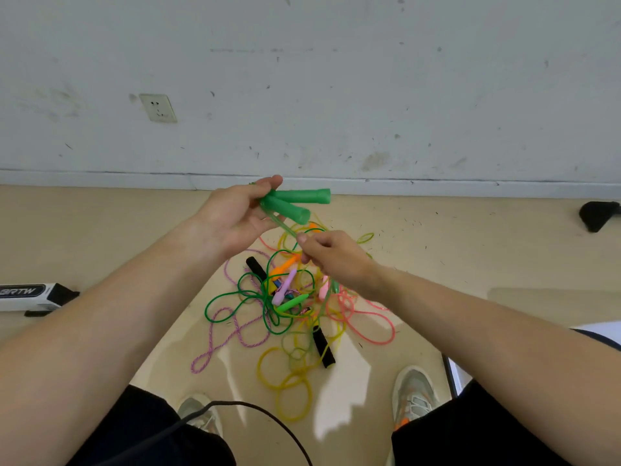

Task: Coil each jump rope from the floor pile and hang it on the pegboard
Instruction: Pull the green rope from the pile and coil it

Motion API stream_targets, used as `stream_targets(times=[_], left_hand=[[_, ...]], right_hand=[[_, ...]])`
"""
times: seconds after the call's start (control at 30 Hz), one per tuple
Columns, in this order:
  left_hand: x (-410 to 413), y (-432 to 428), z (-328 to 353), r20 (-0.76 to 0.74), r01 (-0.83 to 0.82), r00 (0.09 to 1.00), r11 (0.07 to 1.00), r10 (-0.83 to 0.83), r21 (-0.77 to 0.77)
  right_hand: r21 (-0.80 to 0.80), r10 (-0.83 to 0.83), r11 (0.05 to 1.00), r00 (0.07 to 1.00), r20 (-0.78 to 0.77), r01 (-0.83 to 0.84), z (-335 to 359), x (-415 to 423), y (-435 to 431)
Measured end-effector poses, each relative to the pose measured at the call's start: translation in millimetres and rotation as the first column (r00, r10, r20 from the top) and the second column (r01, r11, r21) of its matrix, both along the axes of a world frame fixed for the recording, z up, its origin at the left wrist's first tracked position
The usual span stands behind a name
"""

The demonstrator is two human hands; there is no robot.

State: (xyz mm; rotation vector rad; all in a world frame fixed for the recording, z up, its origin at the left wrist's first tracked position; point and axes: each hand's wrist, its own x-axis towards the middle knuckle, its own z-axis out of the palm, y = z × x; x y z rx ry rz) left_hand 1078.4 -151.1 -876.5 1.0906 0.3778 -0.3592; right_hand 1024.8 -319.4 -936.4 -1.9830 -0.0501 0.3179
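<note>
My left hand (235, 213) grips the two green handles (295, 203) of one jump rope, side by side, held up over the floor. A pale green cord (285, 227) runs down from the handles to my right hand (331, 252), which pinches it between thumb and fingers. Below lies the floor pile (295, 307) of tangled ropes: dark green, yellow, pink and purple braided cords, with orange, pink, lilac, light green and black handles among them. No pegboard is in view.
A scuffed white wall with a socket (158, 107) stands just behind the pile. A white and black box (30, 295) lies at the left, a black object (598, 215) at the far right. My two shoes (415, 395) and a black cable (268, 422) sit near the pile's front.
</note>
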Motion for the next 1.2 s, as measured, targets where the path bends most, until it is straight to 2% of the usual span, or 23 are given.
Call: stream_targets(times=[0.13, 0.23, 0.3, 0.5, 0.77, 1.0, 1.07, 1.2], left_hand=[[-12, 3, 0, 0.063, 0.216, 0.973, 0.973, -0.221, 0.086], [-18, 4, -5, 0.129, 0.323, 0.917, 0.894, -0.376, 0.311], [-20, 4, -7, 0.151, 0.333, 0.894, 0.849, -0.423, 0.41], [-23, 2, -5, 0.231, 0.24, 0.878, 0.802, -0.42, 0.546], [-27, 1, -9, 0.212, 0.261, 0.866, 0.772, -0.452, 0.58], [-25, -6, -24, 0.216, 0.189, 0.844, 0.65, -0.49, 0.736], [-25, -8, -31, 0.266, 0.108, 0.862, 0.669, -0.431, 0.735], [-21, -11, -35, 0.325, -0.012, 0.92, 0.815, -0.217, 0.579]], right_hand=[[0.05, -0.013, 0.999, 1.0, -0.017, 0.014, 4, 13, -24], [0.111, 0.006, 0.994, 0.999, -0.049, 0.0, 13, 16, -33], [0.144, 0.001, 0.989, 0.997, -0.076, 0.01, 15, 18, -36], [0.254, -0.046, 0.964, 0.993, -0.109, 0.073, 19, 17, -30], [0.272, -0.117, 0.956, 0.993, -0.002, 0.114, 22, 15, -26], [0.313, -0.106, 0.942, 0.992, -0.074, 0.125, 24, 4, -9], [0.353, -0.136, 0.921, 0.985, -0.105, 0.165, 26, 1, -5], [0.35, -0.249, 0.896, 0.962, -0.108, 0.271, 24, -7, 6]])
